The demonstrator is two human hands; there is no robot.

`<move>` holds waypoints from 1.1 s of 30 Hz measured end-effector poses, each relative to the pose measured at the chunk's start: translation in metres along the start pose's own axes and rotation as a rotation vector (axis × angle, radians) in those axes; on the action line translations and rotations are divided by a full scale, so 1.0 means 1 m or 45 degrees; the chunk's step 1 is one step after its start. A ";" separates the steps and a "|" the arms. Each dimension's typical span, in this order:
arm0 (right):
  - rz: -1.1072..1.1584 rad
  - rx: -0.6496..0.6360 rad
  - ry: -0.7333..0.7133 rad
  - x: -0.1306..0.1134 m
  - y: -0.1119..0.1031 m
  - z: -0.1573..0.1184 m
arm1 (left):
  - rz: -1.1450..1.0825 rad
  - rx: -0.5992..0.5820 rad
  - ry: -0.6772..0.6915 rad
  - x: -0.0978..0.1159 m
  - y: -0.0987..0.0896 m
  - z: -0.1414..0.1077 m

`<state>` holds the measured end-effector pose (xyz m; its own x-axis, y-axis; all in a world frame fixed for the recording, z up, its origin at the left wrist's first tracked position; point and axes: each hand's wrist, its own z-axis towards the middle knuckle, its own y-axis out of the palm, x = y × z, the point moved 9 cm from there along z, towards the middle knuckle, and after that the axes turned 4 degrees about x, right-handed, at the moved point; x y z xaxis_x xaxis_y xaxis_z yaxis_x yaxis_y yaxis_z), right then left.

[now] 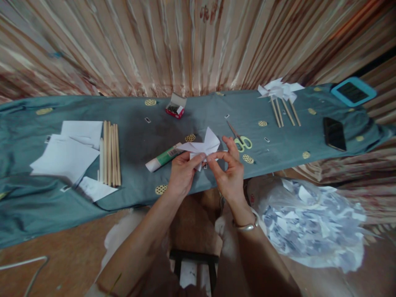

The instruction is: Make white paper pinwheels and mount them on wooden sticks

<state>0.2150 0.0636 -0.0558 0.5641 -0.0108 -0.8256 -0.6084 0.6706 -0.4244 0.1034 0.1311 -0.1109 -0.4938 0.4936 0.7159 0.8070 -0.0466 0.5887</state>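
Observation:
Both hands meet on a folded white paper pinwheel above the front edge of the cloth-covered table. My left hand grips its lower left side, thumb on top. With thumb and index finger, my right hand pinches near its centre; whether anything small is between those fingertips is hidden. A green and white glue stick lies just left of my left hand. Beyond my right hand rest scissors with light green handles. Farther back stands an open small red box with small dark pieces inside.
Wooden sticks and white paper sheets lie at left. Finished pinwheels on sticks, a black phone and a blue-framed device are at right. A clear bag of paper pieces sits below the table, with a stool nearby.

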 end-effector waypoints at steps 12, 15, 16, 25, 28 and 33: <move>0.007 0.003 0.000 0.000 0.001 -0.001 | 0.011 0.011 0.008 0.000 -0.001 0.000; 0.015 0.009 0.004 -0.001 0.001 -0.001 | 0.007 0.017 0.005 0.000 -0.001 0.000; 0.015 0.009 0.005 -0.001 0.001 -0.001 | 0.007 0.018 0.007 0.000 -0.001 0.000; 0.005 0.002 0.012 -0.001 0.002 -0.002 | 0.039 0.040 0.018 0.000 -0.003 0.001; 0.002 -0.009 0.017 -0.001 0.002 -0.002 | 0.050 0.041 0.013 0.000 -0.003 0.000; -0.008 -0.011 0.015 0.001 0.002 -0.002 | 0.051 0.016 0.013 -0.001 -0.002 -0.001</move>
<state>0.2128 0.0635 -0.0579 0.5617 -0.0238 -0.8270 -0.6095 0.6640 -0.4331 0.1020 0.1300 -0.1129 -0.4646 0.4826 0.7425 0.8300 -0.0549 0.5550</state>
